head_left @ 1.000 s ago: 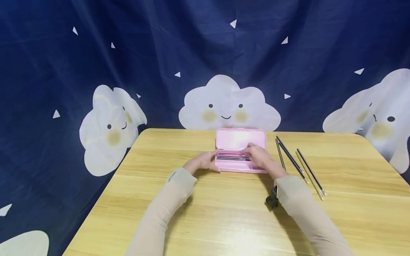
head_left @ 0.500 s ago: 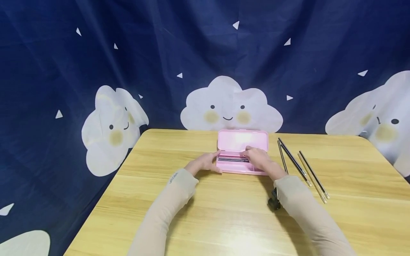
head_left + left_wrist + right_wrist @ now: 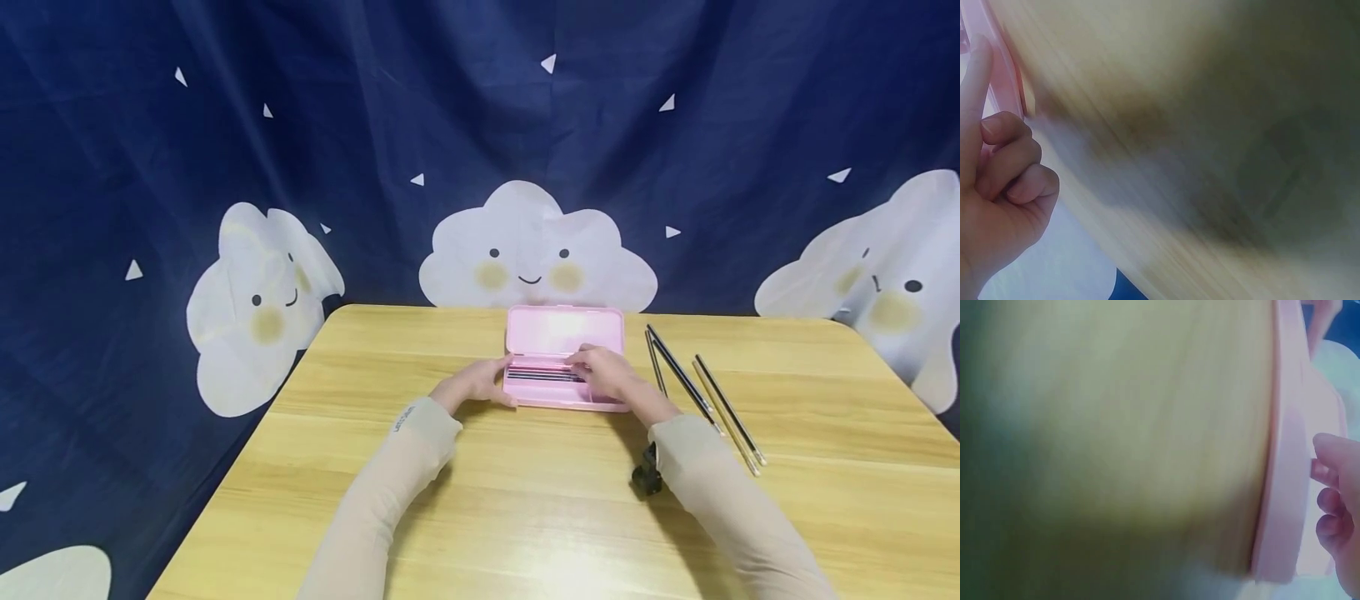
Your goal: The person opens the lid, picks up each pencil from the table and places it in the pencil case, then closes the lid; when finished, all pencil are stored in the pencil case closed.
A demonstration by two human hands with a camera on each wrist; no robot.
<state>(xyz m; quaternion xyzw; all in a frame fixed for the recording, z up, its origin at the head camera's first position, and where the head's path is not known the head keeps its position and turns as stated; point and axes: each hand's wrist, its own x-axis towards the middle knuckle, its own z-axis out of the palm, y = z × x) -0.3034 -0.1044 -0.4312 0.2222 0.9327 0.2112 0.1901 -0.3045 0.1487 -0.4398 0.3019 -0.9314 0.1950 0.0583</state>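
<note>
Just Right of Centre, Smooth Pink Case (image 3: 546,329) Lies Open

On a wood-grained table (image 3: 525,508), the left hand (image 3: 477,382) grips its end between thumb and finger; the right hand (image 3: 607,373) bends over slim rods (image 3: 542,375) inside, its hold unclear.

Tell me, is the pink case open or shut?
Open: the pink case has its lid tilted back, and dark pencils show inside.
</note>
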